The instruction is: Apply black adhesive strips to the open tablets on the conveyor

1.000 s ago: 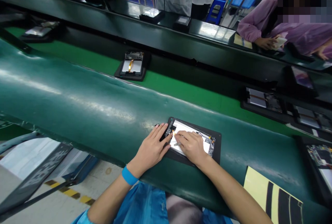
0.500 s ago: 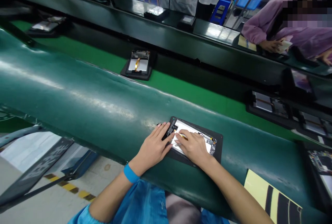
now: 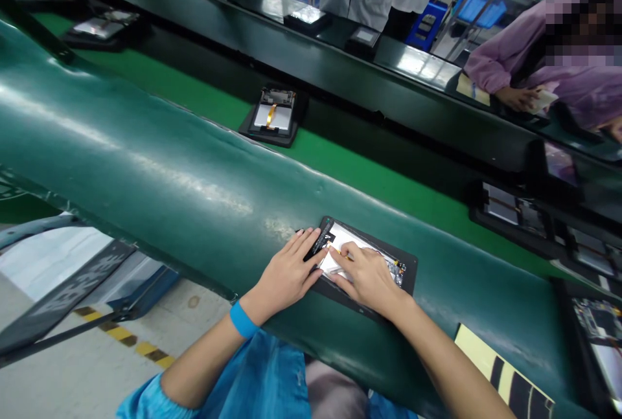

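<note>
An opened tablet lies in a black tray on the dark green bench in front of me. Its silver inner plate, circuit board and an orange flex cable show. My left hand lies flat on the tray's left end, fingers stretched out and holding it down. My right hand rests on the silver plate with fingers curled, fingertips pressing at the orange flex cable near the top left of the tablet. What is under those fingertips is hidden.
Another opened tablet in a tray rides the bright green conveyor behind the bench. More trays sit at right. A yellow and black sheet lies at lower right. A person in purple works across the line.
The view has drifted so everything sits slightly right and lower. My right fingertips have crept a little up toward the flex cable. The left hand stays flat on the tray.
</note>
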The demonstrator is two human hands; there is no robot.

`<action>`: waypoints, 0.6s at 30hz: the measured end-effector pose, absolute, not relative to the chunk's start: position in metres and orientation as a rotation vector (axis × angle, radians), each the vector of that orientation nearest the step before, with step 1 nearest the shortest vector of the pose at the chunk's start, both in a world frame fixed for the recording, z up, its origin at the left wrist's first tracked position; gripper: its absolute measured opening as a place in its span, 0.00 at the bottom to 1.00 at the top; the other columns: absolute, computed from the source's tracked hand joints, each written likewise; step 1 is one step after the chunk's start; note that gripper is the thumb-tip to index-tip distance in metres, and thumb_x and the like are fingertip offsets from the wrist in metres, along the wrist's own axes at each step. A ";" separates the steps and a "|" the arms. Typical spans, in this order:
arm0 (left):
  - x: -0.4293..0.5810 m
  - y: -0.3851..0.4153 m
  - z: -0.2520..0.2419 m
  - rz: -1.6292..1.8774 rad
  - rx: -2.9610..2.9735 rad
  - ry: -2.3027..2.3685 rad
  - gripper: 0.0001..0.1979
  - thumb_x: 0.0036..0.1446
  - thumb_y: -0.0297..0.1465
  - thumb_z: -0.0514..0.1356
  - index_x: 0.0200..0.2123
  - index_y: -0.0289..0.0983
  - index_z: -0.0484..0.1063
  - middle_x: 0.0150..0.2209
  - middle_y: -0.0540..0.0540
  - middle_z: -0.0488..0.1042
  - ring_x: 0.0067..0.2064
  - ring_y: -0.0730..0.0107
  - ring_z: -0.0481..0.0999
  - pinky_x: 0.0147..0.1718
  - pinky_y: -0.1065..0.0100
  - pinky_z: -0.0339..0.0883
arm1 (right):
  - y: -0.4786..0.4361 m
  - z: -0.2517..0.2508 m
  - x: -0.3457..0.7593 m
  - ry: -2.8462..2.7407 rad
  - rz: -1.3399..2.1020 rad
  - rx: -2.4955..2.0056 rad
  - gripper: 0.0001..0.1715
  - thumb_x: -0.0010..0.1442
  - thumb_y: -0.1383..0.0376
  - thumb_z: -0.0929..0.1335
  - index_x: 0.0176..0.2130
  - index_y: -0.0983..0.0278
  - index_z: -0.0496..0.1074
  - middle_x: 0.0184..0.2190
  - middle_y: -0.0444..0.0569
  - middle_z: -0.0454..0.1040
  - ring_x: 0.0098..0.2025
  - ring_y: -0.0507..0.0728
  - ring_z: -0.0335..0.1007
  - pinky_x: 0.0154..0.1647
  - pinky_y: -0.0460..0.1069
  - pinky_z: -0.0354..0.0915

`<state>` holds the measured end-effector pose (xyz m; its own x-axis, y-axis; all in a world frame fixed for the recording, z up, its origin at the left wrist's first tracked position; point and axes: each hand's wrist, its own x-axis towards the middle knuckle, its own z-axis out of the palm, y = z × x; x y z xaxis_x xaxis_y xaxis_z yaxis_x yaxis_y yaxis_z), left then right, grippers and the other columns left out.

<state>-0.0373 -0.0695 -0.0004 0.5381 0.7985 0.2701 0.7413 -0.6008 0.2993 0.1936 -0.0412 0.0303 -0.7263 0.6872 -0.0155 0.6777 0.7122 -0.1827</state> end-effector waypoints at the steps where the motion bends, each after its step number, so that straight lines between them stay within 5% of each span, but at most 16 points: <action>1: -0.037 -0.070 -0.001 0.579 2.622 1.326 0.20 0.68 0.31 0.57 0.61 0.35 0.69 0.69 0.29 0.60 0.69 0.44 0.62 0.65 0.44 0.63 | -0.041 0.032 0.194 -2.862 0.297 -1.135 0.26 0.69 0.54 0.67 0.61 0.64 0.69 0.44 0.54 0.74 0.36 0.57 0.73 0.36 0.50 0.65; 9: -0.035 -0.071 0.001 0.568 2.617 1.357 0.20 0.68 0.32 0.58 0.60 0.35 0.69 0.68 0.29 0.61 0.69 0.44 0.63 0.65 0.44 0.63 | -0.030 0.031 0.191 -2.694 0.429 -1.193 0.18 0.74 0.61 0.60 0.55 0.61 0.74 0.42 0.50 0.75 0.35 0.54 0.74 0.37 0.48 0.64; 18: -0.033 -0.070 0.004 0.534 2.623 1.378 0.20 0.66 0.32 0.59 0.60 0.35 0.69 0.67 0.30 0.63 0.68 0.45 0.64 0.65 0.44 0.63 | -0.015 0.032 0.166 -2.733 0.333 -1.441 0.09 0.72 0.62 0.65 0.42 0.61 0.74 0.40 0.47 0.76 0.35 0.54 0.74 0.36 0.47 0.60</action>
<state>-0.0334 -0.0703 0.0044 0.5199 0.8174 0.2481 0.7711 -0.5741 0.2753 0.1657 -0.0146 0.0323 -0.5693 0.8192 -0.0693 0.8119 0.5469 -0.2042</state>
